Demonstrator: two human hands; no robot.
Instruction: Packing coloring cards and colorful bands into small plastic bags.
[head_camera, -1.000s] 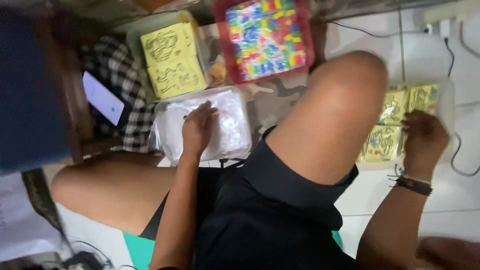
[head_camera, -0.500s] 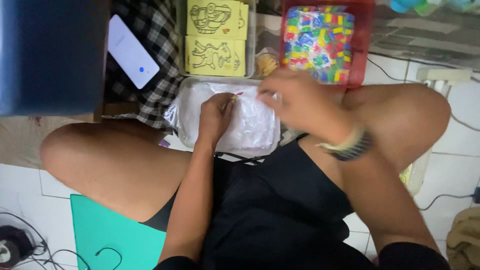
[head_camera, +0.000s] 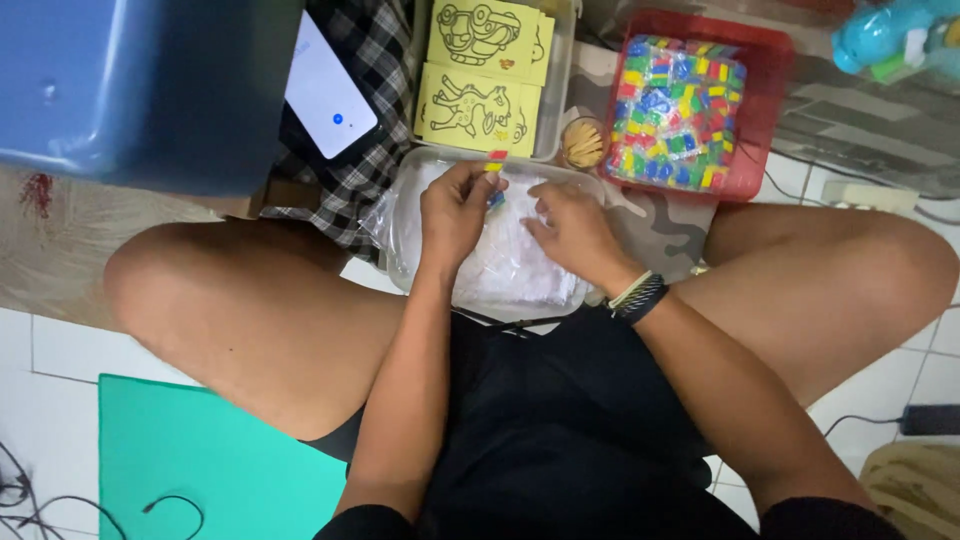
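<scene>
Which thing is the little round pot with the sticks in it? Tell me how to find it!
Start at the red tray full of colourful little pieces. Just left of it, beside the clear box of yellow picture cards, sits a small round pot of pale sticks. It is the only round container there.

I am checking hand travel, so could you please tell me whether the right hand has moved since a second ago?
Yes. The right hand came from the far-right card tray to the clear plastic tray.

Glossy clear plastic tray (head_camera: 410, 215)
</scene>
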